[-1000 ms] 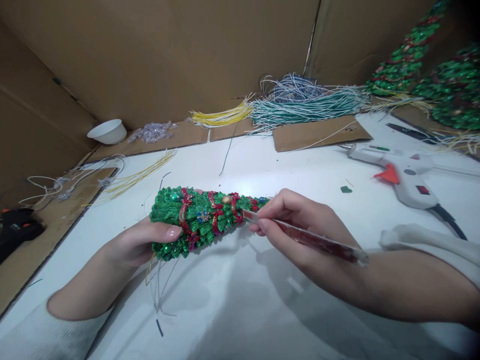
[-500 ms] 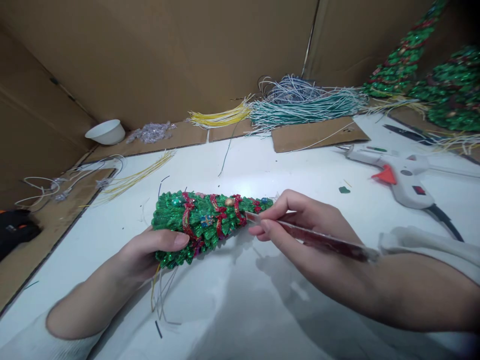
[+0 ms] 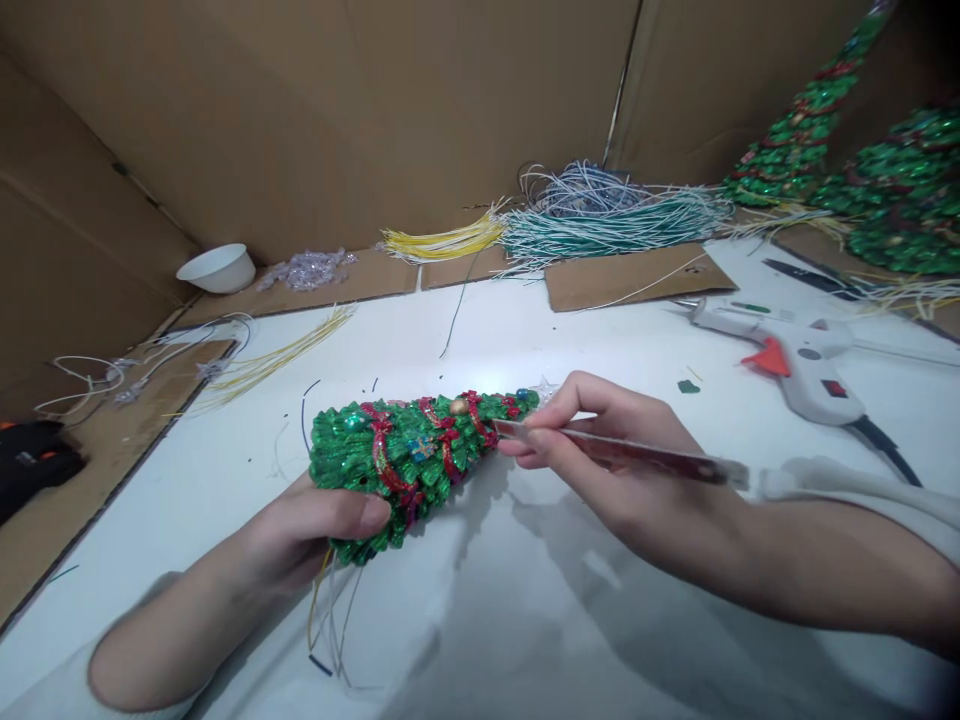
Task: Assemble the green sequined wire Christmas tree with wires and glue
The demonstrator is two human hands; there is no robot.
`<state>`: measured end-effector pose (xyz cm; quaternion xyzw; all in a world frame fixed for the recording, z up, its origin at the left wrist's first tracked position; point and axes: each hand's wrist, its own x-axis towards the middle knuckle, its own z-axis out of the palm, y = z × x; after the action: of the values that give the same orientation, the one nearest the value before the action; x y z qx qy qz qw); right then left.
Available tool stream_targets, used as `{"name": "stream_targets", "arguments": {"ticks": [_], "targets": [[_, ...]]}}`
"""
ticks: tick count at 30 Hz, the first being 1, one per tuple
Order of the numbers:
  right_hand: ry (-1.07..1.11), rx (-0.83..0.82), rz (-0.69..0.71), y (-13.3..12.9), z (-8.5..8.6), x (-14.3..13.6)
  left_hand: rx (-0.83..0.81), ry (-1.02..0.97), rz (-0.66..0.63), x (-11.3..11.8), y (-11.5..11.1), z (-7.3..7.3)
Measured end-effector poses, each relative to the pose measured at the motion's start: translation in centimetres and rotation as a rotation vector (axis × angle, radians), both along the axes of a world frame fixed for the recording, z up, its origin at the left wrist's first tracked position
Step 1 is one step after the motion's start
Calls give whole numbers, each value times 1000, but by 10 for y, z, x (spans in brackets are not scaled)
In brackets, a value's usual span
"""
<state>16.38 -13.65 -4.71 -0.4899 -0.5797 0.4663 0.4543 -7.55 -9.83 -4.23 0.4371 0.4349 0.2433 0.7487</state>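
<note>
A glittery green Christmas tree ornament (image 3: 420, 450) with red garlands, a gold ball and small decorations lies on its side above the white table. My left hand (image 3: 315, 525) is closed around its wide base, thumb on top. Yellow and white wires (image 3: 330, 610) hang from that base. In my right hand (image 3: 592, 430), pinched between thumb and fingers, is a slim flat metal tool (image 3: 637, 455) with a dark reddish face. Its tip touches or nearly touches the tree near the narrow end. Beyond that end a clear star (image 3: 544, 388) shows, partly hidden by my right fingers.
A white glue gun (image 3: 802, 365) with a red trigger lies at the right, scissors (image 3: 810, 278) behind it. Green-white wires (image 3: 615, 230) and yellow wires (image 3: 442, 238) are bundled at the back. A white bowl (image 3: 216, 270) stands left; more trees (image 3: 795, 140) stand at the right.
The tree's wide base has tilted slightly down towards me, and my left hand has moved down and right with it. My right hand and the tool have shifted only a little.
</note>
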Motion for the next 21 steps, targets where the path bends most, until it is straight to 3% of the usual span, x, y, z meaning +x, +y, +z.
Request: {"name": "stream_targets", "arguments": {"ticks": [11, 21], "targets": [[23, -46, 0, -1, -2, 1, 67, 11, -87, -3, 1, -8], [6, 14, -9, 2, -6, 2, 34, 99, 44, 3, -4, -3]]}}
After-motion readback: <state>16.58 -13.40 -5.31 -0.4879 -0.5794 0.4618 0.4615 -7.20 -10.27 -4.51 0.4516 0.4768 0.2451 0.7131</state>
